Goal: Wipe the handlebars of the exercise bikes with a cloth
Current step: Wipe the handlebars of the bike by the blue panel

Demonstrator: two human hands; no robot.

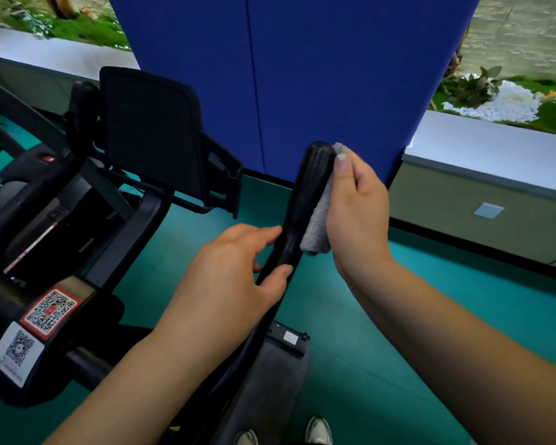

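A black handlebar grip [305, 194] of an exercise bike rises upright in the middle of the head view. My right hand [357, 213] presses a folded grey cloth [318, 226] against the grip's right side, thumb near the rounded top. My left hand [235, 268] holds the bar lower down, thumb and fingers wrapped around the black tube. The lower part of the bar runs down behind my left wrist.
The bike's black console screen [151, 130] and frame with QR code stickers [50, 311] stand to the left. A blue partition panel [302, 75] rises behind the grip. Teal floor [398, 348] lies below, a low ledge [482, 155] at right, shoes at the bottom.
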